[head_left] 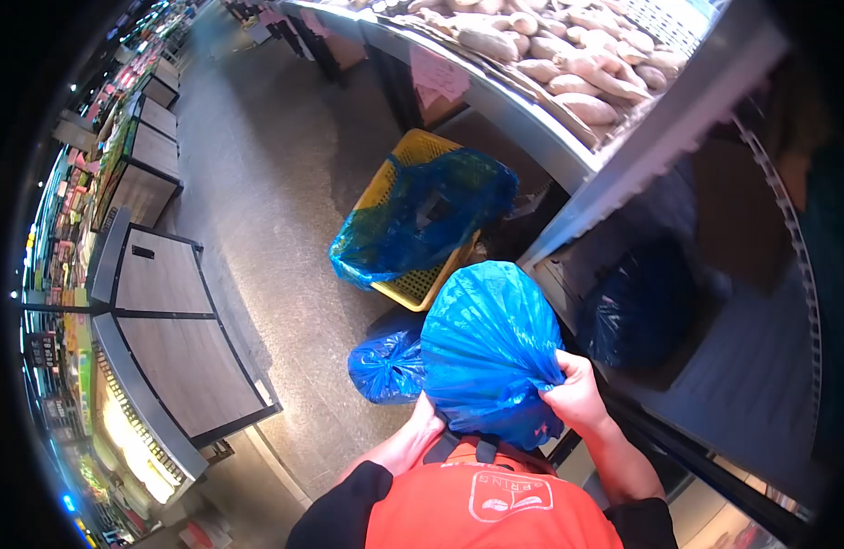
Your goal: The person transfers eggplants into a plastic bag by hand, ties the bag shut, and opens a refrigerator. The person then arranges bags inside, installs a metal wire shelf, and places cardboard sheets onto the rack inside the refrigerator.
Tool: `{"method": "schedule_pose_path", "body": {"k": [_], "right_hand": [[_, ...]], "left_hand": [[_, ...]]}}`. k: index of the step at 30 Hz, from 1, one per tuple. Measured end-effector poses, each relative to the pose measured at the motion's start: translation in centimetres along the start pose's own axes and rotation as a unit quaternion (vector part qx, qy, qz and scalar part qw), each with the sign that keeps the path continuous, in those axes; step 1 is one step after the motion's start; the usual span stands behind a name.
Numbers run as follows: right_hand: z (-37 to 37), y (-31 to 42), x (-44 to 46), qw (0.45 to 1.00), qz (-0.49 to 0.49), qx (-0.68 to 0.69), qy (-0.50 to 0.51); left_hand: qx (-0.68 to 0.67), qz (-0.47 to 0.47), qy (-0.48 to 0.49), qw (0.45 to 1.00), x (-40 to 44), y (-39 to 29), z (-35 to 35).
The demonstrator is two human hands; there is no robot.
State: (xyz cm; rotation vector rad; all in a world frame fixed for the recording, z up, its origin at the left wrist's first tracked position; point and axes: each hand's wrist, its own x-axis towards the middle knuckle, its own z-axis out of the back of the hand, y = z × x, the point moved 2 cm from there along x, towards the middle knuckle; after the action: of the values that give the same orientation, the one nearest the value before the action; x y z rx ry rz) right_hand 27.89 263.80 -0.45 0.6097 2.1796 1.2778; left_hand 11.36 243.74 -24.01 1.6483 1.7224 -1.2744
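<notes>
A full, bulging blue plastic bag (490, 343) is held up in front of the red apron. My right hand (573, 389) is closed on the gathered plastic at the bag's right side. Against its lower left edge rests my left hand (426, 416), with its fingers mostly hidden behind the bag. A second blue bag (385, 366), tied in a knot, lies on the floor just to the left. Beyond them stands a yellow crate (413, 288) with a loose blue plastic bag (431, 215) draped over it.
A display stand (477, 82) holding many root vegetables (577, 87) rises at the upper right. Below it, a dark bag (637, 302) sits in a shadowed space. Wood-panelled counters (170, 339) line the left of the aisle floor (248, 201).
</notes>
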Motion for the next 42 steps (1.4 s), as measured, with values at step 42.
{"method": "schedule_pose_path", "body": {"k": [42], "right_hand": [[7.9,-32.1,28.3,0.929,-0.069,-0.362,-0.037]], "left_hand": [[0.203,-0.075,-0.172,0.961,9.3,-6.7,11.4]]}}
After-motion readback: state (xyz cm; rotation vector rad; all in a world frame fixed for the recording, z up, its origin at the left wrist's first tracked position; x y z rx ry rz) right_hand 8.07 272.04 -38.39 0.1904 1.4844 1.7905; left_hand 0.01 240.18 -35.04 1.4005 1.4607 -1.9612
